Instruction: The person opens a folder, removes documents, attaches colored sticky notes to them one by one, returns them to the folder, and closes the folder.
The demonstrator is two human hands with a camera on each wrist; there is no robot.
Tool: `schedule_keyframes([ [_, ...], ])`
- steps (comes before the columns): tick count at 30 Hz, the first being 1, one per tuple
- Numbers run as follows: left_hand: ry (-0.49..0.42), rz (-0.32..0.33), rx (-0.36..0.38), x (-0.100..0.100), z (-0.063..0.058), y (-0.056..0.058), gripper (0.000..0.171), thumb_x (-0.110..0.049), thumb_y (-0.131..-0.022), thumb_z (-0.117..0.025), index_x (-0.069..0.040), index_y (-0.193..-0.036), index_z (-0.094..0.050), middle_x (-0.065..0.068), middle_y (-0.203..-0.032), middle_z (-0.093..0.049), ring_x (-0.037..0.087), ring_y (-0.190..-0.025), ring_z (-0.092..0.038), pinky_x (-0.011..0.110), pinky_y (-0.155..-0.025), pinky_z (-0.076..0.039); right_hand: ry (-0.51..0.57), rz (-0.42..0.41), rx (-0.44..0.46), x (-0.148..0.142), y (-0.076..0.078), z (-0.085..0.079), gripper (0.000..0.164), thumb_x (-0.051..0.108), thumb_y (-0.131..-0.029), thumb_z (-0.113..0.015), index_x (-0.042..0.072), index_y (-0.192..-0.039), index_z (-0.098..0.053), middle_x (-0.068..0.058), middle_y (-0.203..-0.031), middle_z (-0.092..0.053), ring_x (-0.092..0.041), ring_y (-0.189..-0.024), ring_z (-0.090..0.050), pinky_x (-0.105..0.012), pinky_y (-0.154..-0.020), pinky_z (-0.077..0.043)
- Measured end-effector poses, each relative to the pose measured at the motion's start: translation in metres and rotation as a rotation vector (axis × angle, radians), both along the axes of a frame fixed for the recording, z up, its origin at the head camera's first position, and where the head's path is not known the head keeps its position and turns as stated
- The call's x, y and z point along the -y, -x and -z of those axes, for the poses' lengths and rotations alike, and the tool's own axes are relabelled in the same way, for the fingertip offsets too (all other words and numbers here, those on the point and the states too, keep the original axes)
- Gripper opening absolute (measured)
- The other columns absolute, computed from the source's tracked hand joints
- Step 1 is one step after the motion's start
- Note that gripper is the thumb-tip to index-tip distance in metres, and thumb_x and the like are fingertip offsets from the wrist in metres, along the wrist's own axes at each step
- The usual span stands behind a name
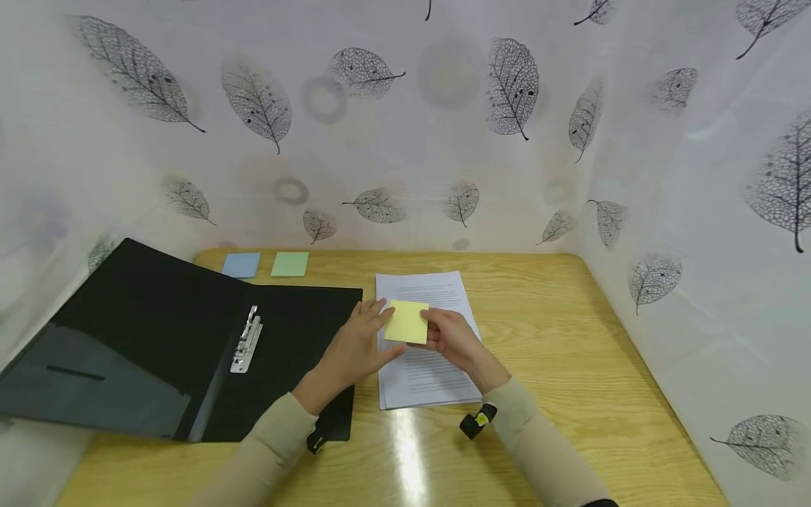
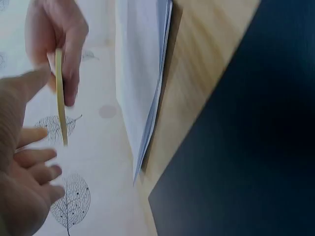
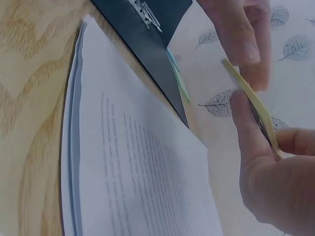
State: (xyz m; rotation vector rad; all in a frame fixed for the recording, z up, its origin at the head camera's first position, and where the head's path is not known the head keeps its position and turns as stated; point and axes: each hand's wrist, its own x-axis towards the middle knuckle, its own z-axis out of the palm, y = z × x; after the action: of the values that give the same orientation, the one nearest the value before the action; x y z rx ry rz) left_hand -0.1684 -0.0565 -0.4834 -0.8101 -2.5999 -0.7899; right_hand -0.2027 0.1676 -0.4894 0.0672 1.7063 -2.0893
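A yellow sticky note pad (image 1: 406, 322) is held up over the printed sheets by my right hand (image 1: 453, 341), which pinches it at its right side between thumb and fingers. In the right wrist view the pad (image 3: 253, 101) appears edge-on in that grip. My left hand (image 1: 355, 345) is at the pad's left side, thumb and fingers spread apart. From the left wrist view, the left hand (image 2: 24, 167) has its thumb close to the pad (image 2: 60, 98); whether it touches cannot be told. Below lies a stack of printed paper (image 1: 431, 380).
To the left an open black ring binder (image 1: 304, 352) with a metal clip (image 1: 247, 341) lies on the wooden table (image 1: 557, 352). A blue sticky pad (image 1: 241, 265) and a green one (image 1: 290, 264) lie behind it. A leaf-patterned curtain (image 1: 405, 155) borders the table.
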Motion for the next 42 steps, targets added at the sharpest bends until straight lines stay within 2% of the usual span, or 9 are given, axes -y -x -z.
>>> schedule_keyframes([
  [6,0.089,0.141,0.109,0.009,-0.008,0.005,0.077,-0.043,-0.09,-0.084,0.003,-0.147,-0.059,0.027,-0.153,-0.055,0.047,-0.147,-0.048,0.064,-0.124,-0.033,-0.049,-0.137,-0.02,-0.011,-0.004,0.0,0.046,0.018,-0.111,-0.046,-0.018,-0.141,-0.052,-0.007,-0.1,-0.079,-0.016,-0.091,-0.079,-0.036,-0.083,-0.066],
  [14,0.129,0.185,0.148,0.007,-0.007,0.002,0.071,-0.046,-0.096,-0.078,0.001,-0.147,-0.06,0.026,-0.152,-0.057,0.042,-0.143,-0.054,0.058,-0.119,-0.043,-0.041,-0.2,-0.022,-0.016,-0.01,0.003,0.049,0.019,-0.111,-0.046,-0.018,-0.143,-0.05,-0.008,-0.106,-0.079,-0.016,-0.093,-0.079,-0.032,-0.082,-0.065],
  [19,0.059,0.183,0.131,0.007,-0.003,0.001,0.056,-0.04,-0.1,-0.074,-0.003,-0.141,-0.066,0.024,-0.148,-0.061,0.038,-0.138,-0.06,0.051,-0.11,-0.053,-0.033,-0.22,-0.028,-0.017,-0.01,0.005,0.05,0.019,-0.112,-0.046,-0.018,-0.145,-0.049,-0.013,-0.115,-0.077,-0.018,-0.095,-0.08,-0.039,-0.088,-0.065],
  [23,-0.081,0.183,0.106,0.005,-0.002,0.002,0.027,-0.025,-0.103,-0.072,-0.005,-0.12,-0.077,0.02,-0.134,-0.072,0.032,-0.133,-0.066,0.047,-0.105,-0.057,-0.025,-0.231,-0.02,-0.016,-0.011,0.007,0.05,0.018,-0.111,-0.045,-0.019,-0.145,-0.048,-0.013,-0.116,-0.076,-0.019,-0.095,-0.08,-0.041,-0.089,-0.065],
  [27,-0.183,0.161,0.078,0.002,-0.003,0.005,0.014,-0.017,-0.102,-0.072,-0.007,-0.107,-0.08,0.016,-0.121,-0.078,0.028,-0.122,-0.072,0.042,-0.095,-0.063,0.018,-0.229,0.007,-0.014,-0.013,0.009,0.05,0.016,-0.111,-0.043,-0.021,-0.145,-0.046,-0.009,-0.11,-0.077,-0.018,-0.091,-0.08,-0.038,-0.085,-0.065],
  [31,-0.27,0.12,0.093,0.001,-0.004,0.007,0.015,-0.013,-0.102,-0.072,-0.003,-0.109,-0.08,0.014,-0.11,-0.081,0.024,-0.101,-0.079,0.035,-0.081,-0.065,0.053,-0.24,0.026,-0.011,-0.015,0.01,0.051,0.019,-0.114,-0.037,-0.019,-0.148,-0.044,-0.005,-0.106,-0.079,-0.016,-0.092,-0.079,-0.038,-0.086,-0.065],
  [34,-0.32,0.064,0.126,0.002,-0.006,0.009,0.015,-0.013,-0.102,-0.071,-0.003,-0.109,-0.08,0.01,-0.1,-0.082,0.016,-0.082,-0.077,0.027,-0.071,-0.063,0.085,-0.252,0.043,-0.009,-0.017,0.009,0.055,0.02,-0.113,-0.029,-0.018,-0.152,-0.039,-0.007,-0.11,-0.079,-0.017,-0.098,-0.078,-0.04,-0.09,-0.064],
  [37,-0.341,0.012,0.142,0.003,-0.006,0.012,0.014,-0.013,-0.102,-0.071,-0.004,-0.106,-0.081,0.009,-0.097,-0.082,0.015,-0.079,-0.076,0.028,-0.07,-0.063,0.108,-0.267,0.051,-0.008,-0.017,0.009,0.057,0.015,-0.108,-0.029,-0.017,-0.154,-0.035,-0.009,-0.115,-0.077,-0.018,-0.102,-0.077,-0.04,-0.092,-0.063],
  [42,-0.348,-0.035,0.154,0.002,-0.008,0.014,0.011,-0.012,-0.1,-0.073,-0.005,-0.102,-0.081,0.008,-0.097,-0.082,0.018,-0.085,-0.078,0.034,-0.074,-0.065,0.04,-0.296,0.018,-0.007,-0.017,0.016,0.05,0.008,-0.108,-0.045,-0.014,-0.153,-0.041,-0.012,-0.125,-0.073,-0.019,-0.108,-0.075,-0.039,-0.095,-0.063],
])
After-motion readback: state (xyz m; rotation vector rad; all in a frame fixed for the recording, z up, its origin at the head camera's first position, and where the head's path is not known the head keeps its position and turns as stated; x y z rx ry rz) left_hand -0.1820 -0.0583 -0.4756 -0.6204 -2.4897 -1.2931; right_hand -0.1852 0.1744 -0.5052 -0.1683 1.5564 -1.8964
